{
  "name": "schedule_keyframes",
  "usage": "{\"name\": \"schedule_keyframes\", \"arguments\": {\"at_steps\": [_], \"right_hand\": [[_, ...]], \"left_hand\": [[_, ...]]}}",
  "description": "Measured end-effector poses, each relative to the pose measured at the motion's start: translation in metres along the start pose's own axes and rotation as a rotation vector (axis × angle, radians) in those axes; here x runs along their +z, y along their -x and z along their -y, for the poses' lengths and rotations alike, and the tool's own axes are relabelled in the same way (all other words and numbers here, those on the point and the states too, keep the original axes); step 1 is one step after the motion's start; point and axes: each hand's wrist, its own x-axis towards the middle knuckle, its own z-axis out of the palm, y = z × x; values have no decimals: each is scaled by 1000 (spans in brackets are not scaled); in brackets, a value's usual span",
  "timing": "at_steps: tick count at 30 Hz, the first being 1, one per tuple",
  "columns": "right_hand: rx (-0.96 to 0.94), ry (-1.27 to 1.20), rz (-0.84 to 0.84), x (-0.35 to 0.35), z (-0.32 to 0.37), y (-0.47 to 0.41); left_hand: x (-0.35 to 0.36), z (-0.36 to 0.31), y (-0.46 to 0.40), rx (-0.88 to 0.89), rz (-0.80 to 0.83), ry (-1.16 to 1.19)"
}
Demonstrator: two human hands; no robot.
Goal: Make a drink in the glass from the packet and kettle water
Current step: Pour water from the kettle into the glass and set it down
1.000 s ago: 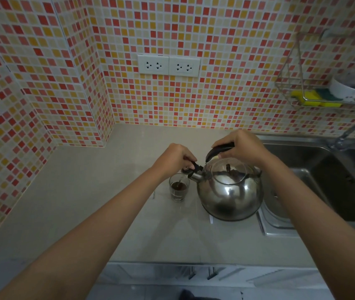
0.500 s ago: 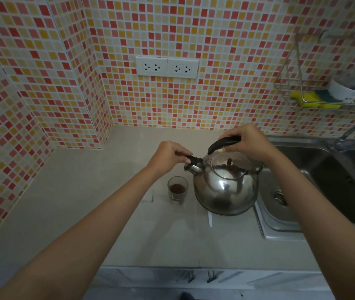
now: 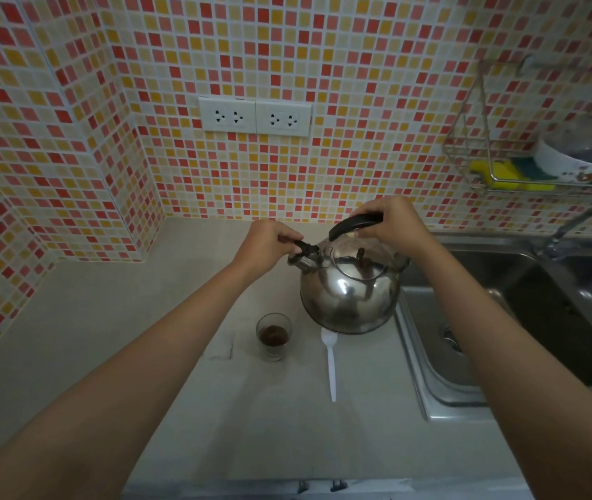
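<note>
A shiny steel kettle point(image 3: 350, 299) is held above the counter, close to the sink's left edge. My right hand point(image 3: 390, 221) grips its black top handle. My left hand point(image 3: 269, 245) pinches the black tab of the spout cap at the kettle's left. A small clear glass point(image 3: 274, 336) with brown powder at its bottom stands on the counter below and left of the kettle. A white plastic spoon point(image 3: 330, 362) lies just right of the glass. A torn pale packet point(image 3: 220, 350) lies left of the glass.
A steel sink point(image 3: 467, 355) with a tap point(image 3: 575, 225) fills the right side. A wire rack point(image 3: 503, 164) on the tiled wall holds a yellow sponge and a bowl. Two sockets point(image 3: 255, 117) sit on the back wall. The grey counter point(image 3: 106, 337) extends left to the corner.
The kettle has risen and moved away from above the glass, toward the back right. The white spoon, hidden under it before, now shows. Both hands keep their grips.
</note>
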Motion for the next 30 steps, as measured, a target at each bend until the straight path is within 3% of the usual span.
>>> {"name": "schedule_keyframes", "arguments": {"at_steps": [12,30], "right_hand": [[51,-85,-28,27,-47,-51],[153,-188,2,41,-92,-78]], "left_hand": [[26,18,-54,-137,-20,-33],[58,28,-86,-198,27,-88]]}}
